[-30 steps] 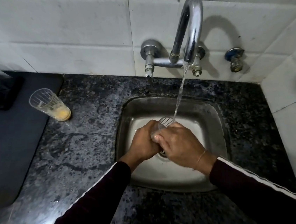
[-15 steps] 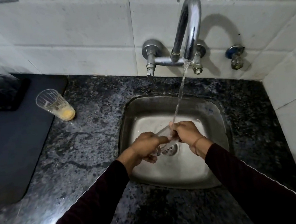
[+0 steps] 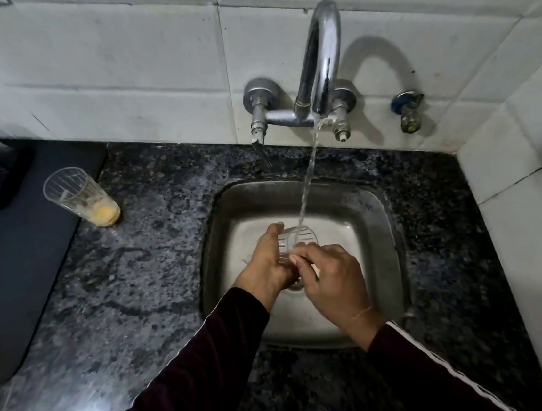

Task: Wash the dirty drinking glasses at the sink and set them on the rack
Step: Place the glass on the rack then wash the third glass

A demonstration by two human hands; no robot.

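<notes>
Clear glass (image 3: 296, 241) held under running faucet (image 3: 321, 62).

a dark speckled granite counter (image 3: 144, 285) carries a dirty glass (image 3: 83, 198) with yellow residue standing upright near a dark mat (image 3: 11, 266) at its left, with a steel sink (image 3: 383, 233) set into it.

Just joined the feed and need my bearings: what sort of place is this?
Most likely a home kitchen sink corner. A steel sink is set into a dark speckled stone counter, a wall-mounted tap runs against white tiles, and a used glass waits beside it.
</notes>
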